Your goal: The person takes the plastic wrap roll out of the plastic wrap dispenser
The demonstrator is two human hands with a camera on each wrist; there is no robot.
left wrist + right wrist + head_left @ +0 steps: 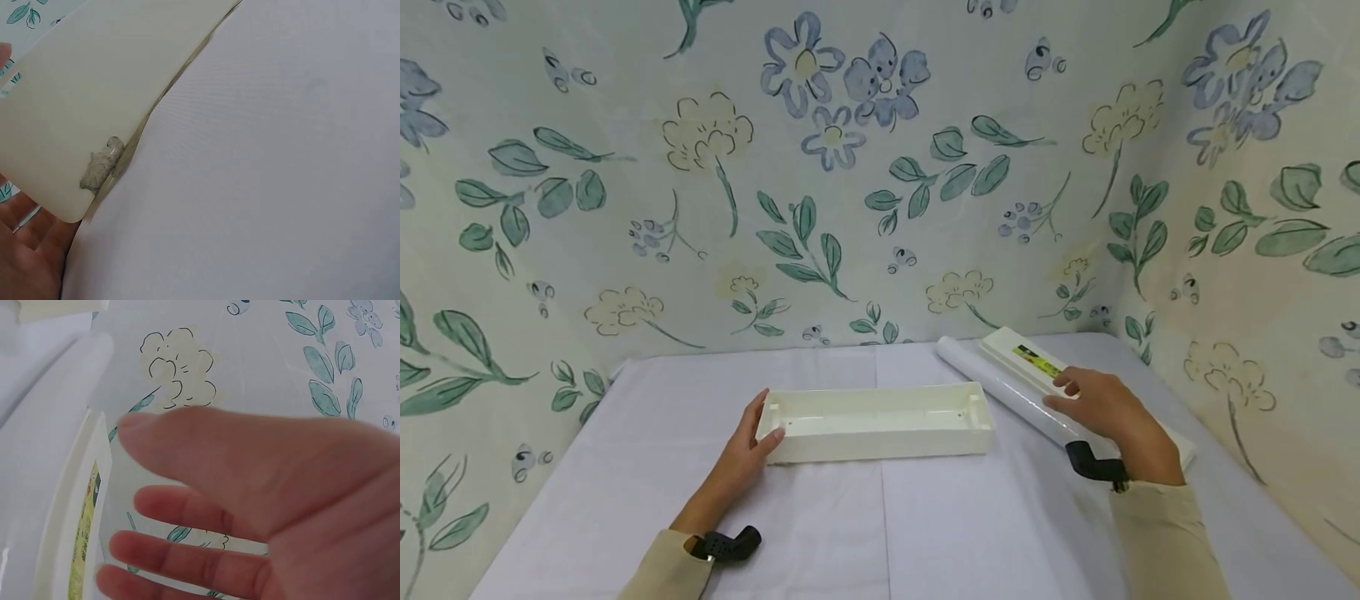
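An off-white, long rectangular box (880,445) without a cover stands on the white cloth, its hollow side showing. My left hand (743,457) grips its left end, thumb at the front rim and fingers round the far side. In the left wrist view, a grey patch (100,167) marks the box's wall near the lower edge. My right hand (1108,408) hovers over a long white lid-like piece (1002,343) with a yellow-green label (1036,362). Its fingers are loosely bent with nothing between them. Beside that piece lies a clear, shiny roll of film (1000,385).
A white cloth (820,533) with a fold line covers the table. Flower-patterned curtains (850,250) rise behind the table and along its right side. The roll and the labelled piece lie slanted at the right, near that side's edge.
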